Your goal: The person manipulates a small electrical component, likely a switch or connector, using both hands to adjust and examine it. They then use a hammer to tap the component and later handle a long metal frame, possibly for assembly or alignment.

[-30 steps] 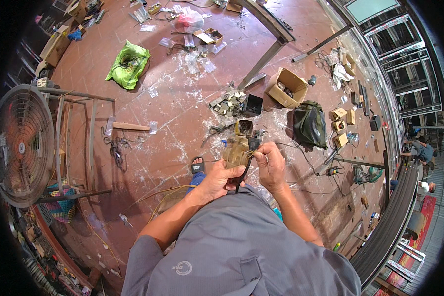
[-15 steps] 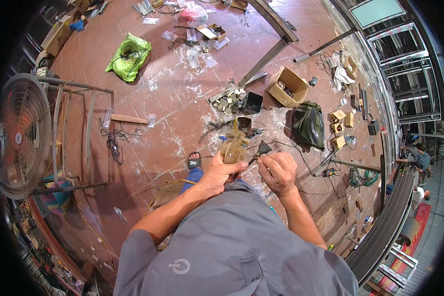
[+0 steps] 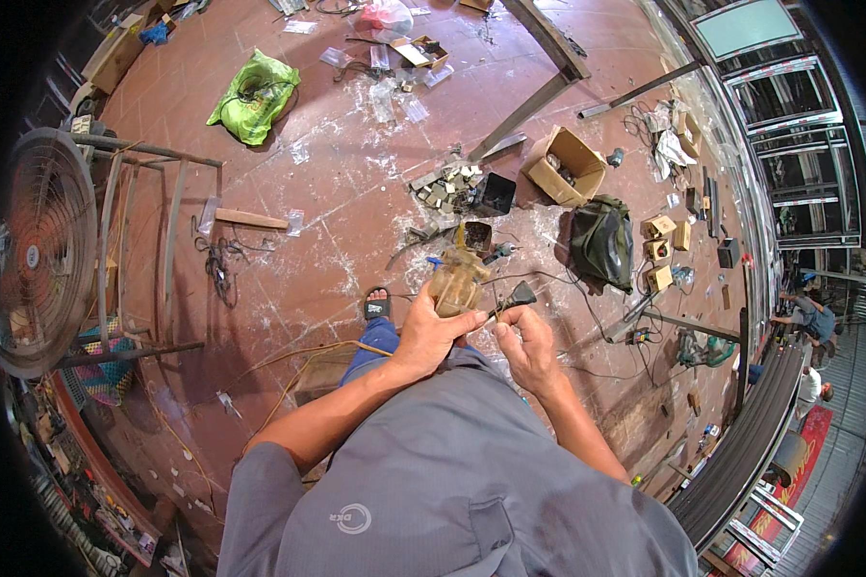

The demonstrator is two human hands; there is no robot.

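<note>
A dusty, yellowish see-through plastic container [image 3: 460, 285] is gripped in my left hand [image 3: 425, 332], whose thumb lies across its near side. A small blue part shows at the container's far left edge. Just right of it juts a dark tool with a flat, triangular head [image 3: 522, 294]. The tool's shaft runs back toward my left fingers, and what holds it there is hidden. My right hand [image 3: 531, 348] is closed in a pinch close to this shaft. Anything between its fingertips is too small to make out.
Beyond my hands lie a pile of small metal pieces [image 3: 447, 188], a black square bin [image 3: 494, 194], a cardboard box [image 3: 563, 165] and a dark bag [image 3: 601, 245]. A large fan [image 3: 43, 255] stands left. Cables cross the floor, and a steel frame [image 3: 548, 91] rises ahead.
My right hand has shifted slightly left and down, its fingers turning closer to the container. The left hand keeps its hold on the container, and the view has moved slightly.
</note>
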